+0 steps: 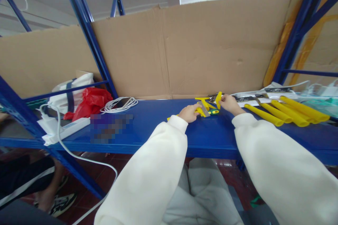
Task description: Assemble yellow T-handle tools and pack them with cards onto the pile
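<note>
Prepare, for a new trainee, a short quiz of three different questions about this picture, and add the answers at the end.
1. True or false: in the picture, the red bag lies to the left of the white cable coil.
2. Choose one. The right hand holds:
A) the red bag
B) a small yellow piece
C) the white cable coil
3. Fill in: the yellow tubes lie nearer to the person's ____ hand.

Key: 1. True. 2. B. 3. Right.
</note>
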Demonstrator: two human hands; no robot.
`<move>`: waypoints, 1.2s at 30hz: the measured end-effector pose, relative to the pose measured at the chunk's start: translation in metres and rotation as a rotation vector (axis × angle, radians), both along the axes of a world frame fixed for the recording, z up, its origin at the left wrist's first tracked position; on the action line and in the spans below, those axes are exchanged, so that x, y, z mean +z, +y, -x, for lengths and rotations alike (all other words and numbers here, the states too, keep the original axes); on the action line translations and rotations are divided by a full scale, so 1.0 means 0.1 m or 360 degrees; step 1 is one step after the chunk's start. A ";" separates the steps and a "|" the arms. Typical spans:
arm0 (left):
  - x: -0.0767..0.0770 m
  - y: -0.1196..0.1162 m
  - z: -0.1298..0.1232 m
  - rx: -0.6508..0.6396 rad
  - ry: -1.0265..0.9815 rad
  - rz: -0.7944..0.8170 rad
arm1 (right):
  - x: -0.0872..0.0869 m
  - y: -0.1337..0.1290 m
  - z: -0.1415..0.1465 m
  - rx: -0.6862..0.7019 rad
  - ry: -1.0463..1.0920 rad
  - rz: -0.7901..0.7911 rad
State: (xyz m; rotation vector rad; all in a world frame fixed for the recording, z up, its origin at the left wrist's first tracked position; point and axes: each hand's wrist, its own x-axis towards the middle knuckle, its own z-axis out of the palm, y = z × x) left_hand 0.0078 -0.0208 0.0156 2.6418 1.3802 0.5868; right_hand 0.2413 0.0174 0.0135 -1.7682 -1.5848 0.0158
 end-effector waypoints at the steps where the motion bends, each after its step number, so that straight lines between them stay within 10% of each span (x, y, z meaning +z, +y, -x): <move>1: 0.00 0.00 0.00 0.0015 0.0006 0.0001 | 0.01 0.00 0.01 0.0006 0.0051 -0.0030; 15: -0.01 0.01 -0.01 0.0104 -0.0018 0.0039 | 0.16 -0.36 0.43 0.0812 0.1063 0.0229; 36: -0.06 0.07 -0.01 0.0018 -0.0197 0.0068 | 0.15 -0.44 0.61 0.0713 0.0803 0.0365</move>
